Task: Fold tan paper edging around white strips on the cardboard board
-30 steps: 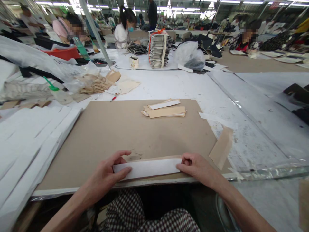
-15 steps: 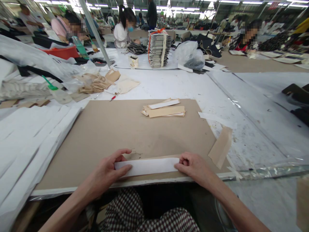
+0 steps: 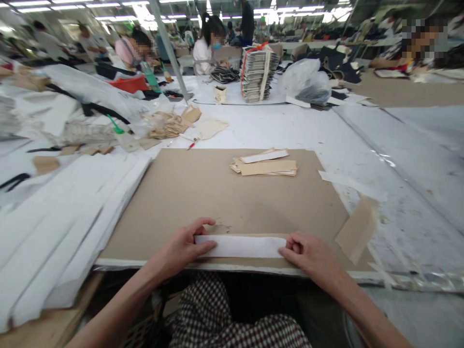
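Observation:
A white paper strip (image 3: 248, 247) lies lengthwise near the front edge of a brown board (image 3: 188, 188), with a thin tan edge showing along its far side. At the strip's left end is my left hand (image 3: 190, 241), its thumb on top and its forefinger stretched out above the board. My right hand (image 3: 304, 249) pinches the right end between thumb and curled fingers. Farther back on the board rests a small pile of tan and white strips (image 3: 268, 167).
White sheets (image 3: 65, 217) are stacked at the left. A loose tan piece (image 3: 358, 229) lies by the board's right edge. Beyond stand a squeeze bottle (image 3: 125, 137), a tied bundle (image 3: 258, 75), a plastic bag (image 3: 306, 79) and a metal pole (image 3: 168, 48). Other people work at the back.
The view has turned left, so everything appears shifted to the right. Both hands keep their places at the strip's ends, and the strip lies slightly straighter in view.

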`<state>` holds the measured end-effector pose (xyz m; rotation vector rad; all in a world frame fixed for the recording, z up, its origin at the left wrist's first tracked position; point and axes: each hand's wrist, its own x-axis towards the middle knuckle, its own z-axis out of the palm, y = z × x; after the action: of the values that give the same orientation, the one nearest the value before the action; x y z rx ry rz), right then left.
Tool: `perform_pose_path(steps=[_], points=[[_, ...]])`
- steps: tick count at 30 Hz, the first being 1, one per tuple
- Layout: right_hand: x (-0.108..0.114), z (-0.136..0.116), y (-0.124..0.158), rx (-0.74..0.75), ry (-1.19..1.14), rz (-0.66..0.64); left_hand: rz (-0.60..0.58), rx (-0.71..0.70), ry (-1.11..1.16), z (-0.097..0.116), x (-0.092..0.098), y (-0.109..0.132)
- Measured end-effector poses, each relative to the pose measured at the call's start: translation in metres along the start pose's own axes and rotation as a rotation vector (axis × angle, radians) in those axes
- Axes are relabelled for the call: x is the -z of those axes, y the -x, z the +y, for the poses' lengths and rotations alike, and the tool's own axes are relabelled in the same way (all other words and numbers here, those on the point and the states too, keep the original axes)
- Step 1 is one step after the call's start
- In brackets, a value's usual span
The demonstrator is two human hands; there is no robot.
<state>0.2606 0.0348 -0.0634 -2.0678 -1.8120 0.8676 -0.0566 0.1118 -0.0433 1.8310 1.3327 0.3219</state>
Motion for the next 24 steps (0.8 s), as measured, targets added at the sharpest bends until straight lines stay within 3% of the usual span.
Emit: perform_pose_path(steps=[9,24], points=[[-0.016,0.031,-0.008,-0.037,0.089,-0.071,0.018,0.041,-0.001,-0.006,0.004,0.011],[-0.011,0.026,-0.009,-0.133,0.07,-0.148,-0.018,0.009,-0.018,-0.014,0.007,0.005]])
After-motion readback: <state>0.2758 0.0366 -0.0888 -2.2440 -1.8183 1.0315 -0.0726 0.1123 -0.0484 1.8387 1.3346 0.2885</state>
